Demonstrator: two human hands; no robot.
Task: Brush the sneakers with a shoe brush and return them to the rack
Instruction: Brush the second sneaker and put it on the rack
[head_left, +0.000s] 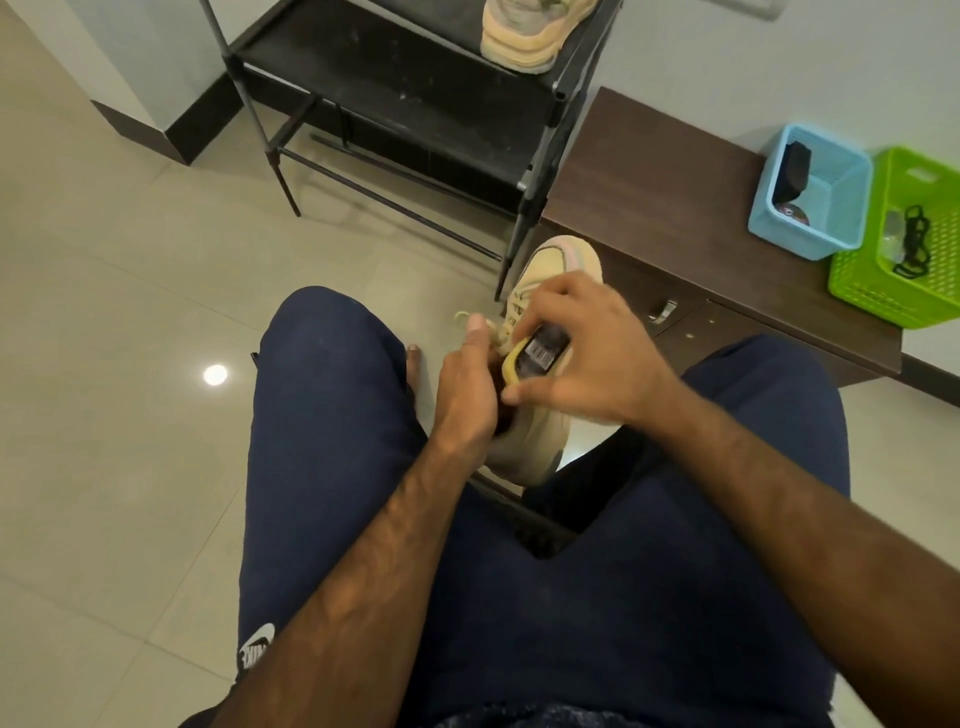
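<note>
My left hand (467, 387) grips the pale beige lace-up sneaker (527, 447) between my knees, fingers curled at its collar. My right hand (587, 353) clamps fingers and thumb around the black yellow-rimmed shoe brush (543, 354) against its laced top. The matching beige sneaker (524, 36) sits far off on the black metal rack (405, 104).

A: Support surfaces, pls?
B: Item 1: black rack (405, 78), stands on tiled floor (130, 260). Upper shelf carries 1 beige sneaker (524, 36), at its right end.
A: Item 2?
B: Brown wooden cabinet (665, 176), just right of rack. Top carries blue basket (810, 228) and green basket (872, 280), blue just left of green.
</note>
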